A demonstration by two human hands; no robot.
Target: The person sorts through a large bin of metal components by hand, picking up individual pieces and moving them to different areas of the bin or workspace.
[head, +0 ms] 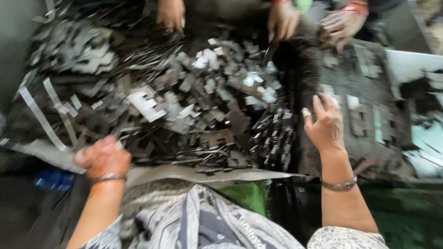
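Note:
A big heap of flat grey metal stampings point(184, 101) covers the surface in front of me. My left hand point(103, 157) is curled into a fist at the heap's near left edge, beside long metal strips point(44, 117); motion blur hides whether it grips anything. My right hand point(325, 123) hovers with fingers spread over the heap's right edge, next to a stack of small notched pieces point(276, 138), and holds nothing.
Other people's hands point(282, 19) reach in from the far side, one hand point(170, 14) at top centre and another hand point(341, 25) at top right. A dark board point(369, 92) with scattered pieces lies to the right. A grey sheet point(207, 174) edges the heap near me.

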